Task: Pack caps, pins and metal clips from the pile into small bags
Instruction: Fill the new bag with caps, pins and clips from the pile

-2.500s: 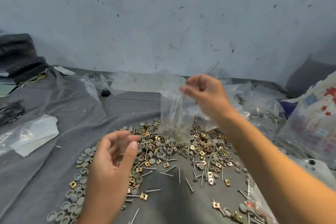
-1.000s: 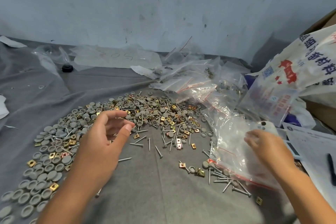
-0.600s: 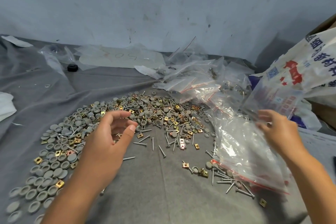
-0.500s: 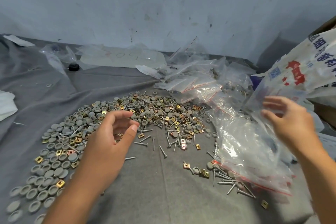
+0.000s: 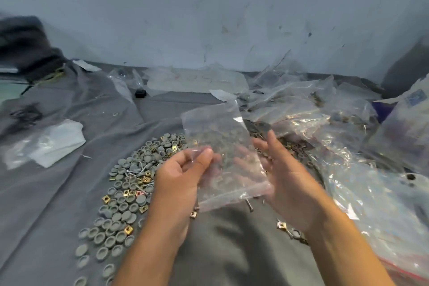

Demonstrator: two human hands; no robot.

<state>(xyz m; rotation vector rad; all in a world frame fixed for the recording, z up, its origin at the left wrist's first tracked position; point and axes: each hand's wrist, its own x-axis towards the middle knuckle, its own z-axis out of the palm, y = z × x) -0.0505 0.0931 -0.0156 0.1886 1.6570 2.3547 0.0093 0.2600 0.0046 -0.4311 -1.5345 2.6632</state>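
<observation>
A small clear bag [image 5: 222, 153] hangs in the air at the centre, over the pile. My left hand [image 5: 183, 179] pinches its lower left edge between thumb and fingers. My right hand [image 5: 287, 183] lies against the bag's right side, fingers straight behind the plastic and thumb up beside it. The bag looks empty, though blur makes this uncertain. Below and to the left, the pile [image 5: 130, 183] of grey round caps, brass square clips and metal pins spreads over the grey cloth [image 5: 58, 204]. A few loose clips and pins [image 5: 282, 225] lie under my right wrist.
A stack of empty red-striped clear bags [image 5: 383, 204] lies at the right. Filled bags [image 5: 301, 109] are heaped at the back right beside a printed white sack [image 5: 415, 109]. Folded white plastic [image 5: 55, 141] lies at the left, and a small black object [image 5: 140, 93] lies near the wall.
My right hand lifted a small bag off the stack at the right and brought it to the centre. My left hand rose and took its edge. The view swung left.
</observation>
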